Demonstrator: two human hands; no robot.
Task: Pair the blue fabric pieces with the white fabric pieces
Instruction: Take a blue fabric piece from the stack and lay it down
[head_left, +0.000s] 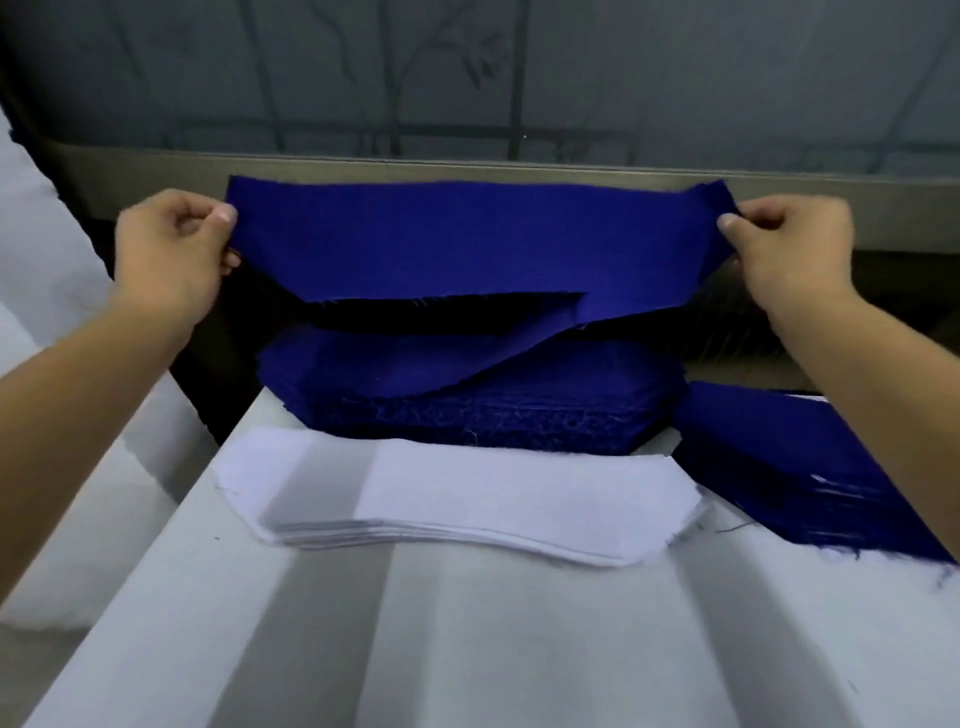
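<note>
A: The left hand (166, 249) and right hand (789, 249) are pinching a long royal-blue fabric piece (467, 239) by its ends, fingers curled

B: It's hanging just above the thick stack of blue fabric pieces (493, 410), with the white fabric stack (467, 499) lying nearer on the pale table (467, 649)

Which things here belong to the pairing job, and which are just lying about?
Job: blue piece pinched by left hand and right hand; blue stack; white stack; blue pile on the right.
Lying about: white cloth on the left; ledge behind.
</note>
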